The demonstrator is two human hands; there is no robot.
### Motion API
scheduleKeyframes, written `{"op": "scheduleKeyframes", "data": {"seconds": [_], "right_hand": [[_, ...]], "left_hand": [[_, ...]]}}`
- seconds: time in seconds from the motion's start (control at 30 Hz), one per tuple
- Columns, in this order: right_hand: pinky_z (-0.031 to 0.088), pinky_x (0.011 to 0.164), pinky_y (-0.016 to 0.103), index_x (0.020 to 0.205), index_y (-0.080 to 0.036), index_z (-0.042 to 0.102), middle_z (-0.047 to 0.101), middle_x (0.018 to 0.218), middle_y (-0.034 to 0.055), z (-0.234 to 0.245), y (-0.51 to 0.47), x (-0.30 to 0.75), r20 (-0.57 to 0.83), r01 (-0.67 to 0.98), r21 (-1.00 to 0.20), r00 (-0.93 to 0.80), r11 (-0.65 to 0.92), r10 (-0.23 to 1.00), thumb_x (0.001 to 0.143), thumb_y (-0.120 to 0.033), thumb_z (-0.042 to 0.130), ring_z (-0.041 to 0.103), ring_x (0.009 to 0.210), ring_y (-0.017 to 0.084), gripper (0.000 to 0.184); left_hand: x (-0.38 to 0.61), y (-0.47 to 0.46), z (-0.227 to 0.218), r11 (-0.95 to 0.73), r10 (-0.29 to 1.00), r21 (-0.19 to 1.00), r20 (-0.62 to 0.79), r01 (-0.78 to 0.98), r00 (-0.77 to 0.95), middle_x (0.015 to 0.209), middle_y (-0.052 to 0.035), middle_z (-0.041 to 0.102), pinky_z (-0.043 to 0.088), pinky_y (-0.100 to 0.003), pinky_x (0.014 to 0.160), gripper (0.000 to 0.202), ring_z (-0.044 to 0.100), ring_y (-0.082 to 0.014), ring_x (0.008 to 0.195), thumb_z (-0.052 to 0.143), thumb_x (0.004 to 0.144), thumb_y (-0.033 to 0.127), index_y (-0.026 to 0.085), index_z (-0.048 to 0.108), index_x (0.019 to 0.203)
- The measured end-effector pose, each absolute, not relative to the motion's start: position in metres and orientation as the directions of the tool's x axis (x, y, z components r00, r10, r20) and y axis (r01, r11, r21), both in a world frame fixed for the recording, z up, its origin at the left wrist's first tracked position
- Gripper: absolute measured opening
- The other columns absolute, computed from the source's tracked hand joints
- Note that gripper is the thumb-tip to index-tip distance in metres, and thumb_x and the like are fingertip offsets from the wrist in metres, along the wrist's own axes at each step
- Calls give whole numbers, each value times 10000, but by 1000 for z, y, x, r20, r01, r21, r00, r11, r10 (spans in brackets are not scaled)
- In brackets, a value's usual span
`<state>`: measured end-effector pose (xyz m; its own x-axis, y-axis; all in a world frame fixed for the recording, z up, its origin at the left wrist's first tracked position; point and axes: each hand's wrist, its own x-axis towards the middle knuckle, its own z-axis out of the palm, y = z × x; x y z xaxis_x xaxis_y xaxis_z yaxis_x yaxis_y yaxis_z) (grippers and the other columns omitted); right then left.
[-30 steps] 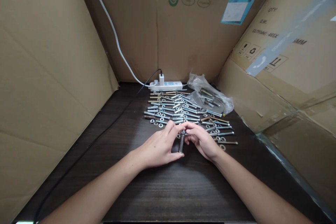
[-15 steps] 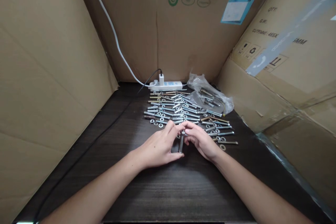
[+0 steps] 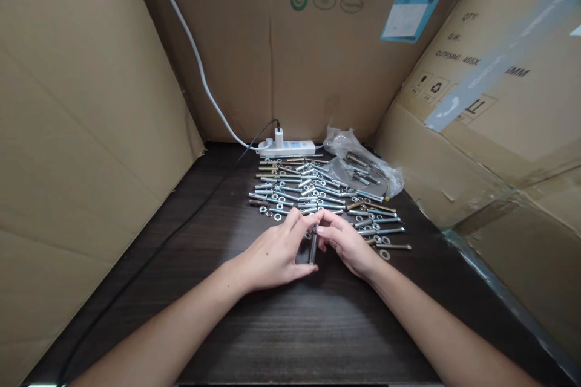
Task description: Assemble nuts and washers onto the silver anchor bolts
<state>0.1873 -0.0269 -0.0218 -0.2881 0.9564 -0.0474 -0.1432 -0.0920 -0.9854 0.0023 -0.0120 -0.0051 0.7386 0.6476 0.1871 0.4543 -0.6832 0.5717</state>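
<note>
Between my two hands is an expansion bolt (image 3: 313, 249), a grey metal anchor held nearly upright with its top leaning slightly right. My left hand (image 3: 276, 251) steadies it, the thumb at its lower end and the fingers near its top. Thumb and fingers of my right hand (image 3: 347, 242) are closed around the upper end, where they cover the nut. Just beyond my hands lie rows of loose bolts (image 3: 330, 200), metal sleeves, nuts and washers. A flat washer (image 3: 385, 255) rests to the right of my right hand.
A white power strip (image 3: 295, 147) with a plugged-in adapter sits at the back. Beside it is a clear plastic bag (image 3: 363, 154) with more bolts. A black cable (image 3: 181, 218) crosses the dark table on the left. Cardboard walls (image 3: 236, 60) enclose three sides.
The right thumb and fingers have shifted slightly over the bolt's top, covering the nut that showed before. The left hand stays in place around the bolt.
</note>
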Motion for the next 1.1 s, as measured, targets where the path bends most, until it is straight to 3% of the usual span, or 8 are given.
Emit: {"op": "scheduleKeyframes", "data": {"seconds": [0.23, 0.47, 0.77, 1.1], "right_hand": [[361, 570, 245, 831, -167, 618, 528, 816, 19, -19, -27, 188, -47, -187, -976, -314, -110, 948, 758, -208, 500, 450, 661, 119, 145], [366, 573, 243, 845, -183, 558, 503, 784, -10, -24, -26, 188, -42, -68, -995, -325, -68, 945, 773, -317, 612, 417, 609, 99, 162], [367, 570, 243, 851, -173, 612, 526, 832, 23, -19, -27, 188, -38, -191, -976, -319, -104, 947, 775, -232, 502, 454, 671, 123, 146], [369, 571, 241, 826, -179, 560, 486, 748, -10, -21, -27, 187, -74, -154, -981, -278, -120, 958, 781, -288, 573, 436, 619, 104, 118]], "left_hand": [[3, -12, -3, -683, 645, 566, 173, 461, 744, 1072, -43, 413, 515, -395, 737, 760, 578, -197, 811, 708, 715, 313, 297, 271, 1336], [2, -12, -4, -686, 648, 555, 173, 470, 742, 1074, -39, 405, 513, -365, 716, 750, 581, -179, 781, 700, 717, 322, 306, 273, 1334], [2, -12, -4, -689, 647, 557, 185, 464, 740, 1065, -39, 411, 513, -370, 710, 758, 582, -184, 780, 706, 708, 327, 305, 281, 1335], [2, -13, -4, -681, 654, 555, 167, 478, 738, 1075, -45, 410, 512, -368, 695, 710, 580, -178, 750, 702, 717, 324, 292, 304, 1305]]}}
